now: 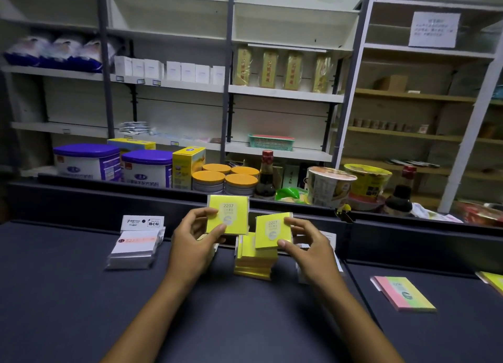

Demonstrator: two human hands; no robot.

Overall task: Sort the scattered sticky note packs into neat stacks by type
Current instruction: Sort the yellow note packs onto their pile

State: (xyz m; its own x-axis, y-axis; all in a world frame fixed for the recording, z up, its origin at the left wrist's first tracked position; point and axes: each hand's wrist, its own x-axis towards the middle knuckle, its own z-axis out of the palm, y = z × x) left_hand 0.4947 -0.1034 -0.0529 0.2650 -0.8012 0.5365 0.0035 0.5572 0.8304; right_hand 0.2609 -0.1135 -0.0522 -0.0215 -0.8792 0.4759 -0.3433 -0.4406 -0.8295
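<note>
My left hand (pixel 194 243) pinches a yellow sticky note pack (pixel 230 213) marked 2207, held up above the dark counter. My right hand (pixel 307 247) grips a second yellow pack (pixel 272 233) of the same kind, just above a stack of yellow packs (pixel 255 262) on the counter. A stack of white packs in clear sleeves (pixel 134 249) lies to the left. More white packs (pixel 326 238) show partly behind my right hand. A pink-and-green pack (pixel 404 294) lies flat at the right, and another yellow pack (pixel 494 281) is cut off by the right edge.
The dark counter (pixel 81 294) has a raised back ledge (pixel 109 196). Behind it stand milk-powder tubs (pixel 87 162), orange-lidded cans (pixel 226 180), a sauce bottle (pixel 265 177) and noodle cups (pixel 329 185). Shelving with goods fills the back wall.
</note>
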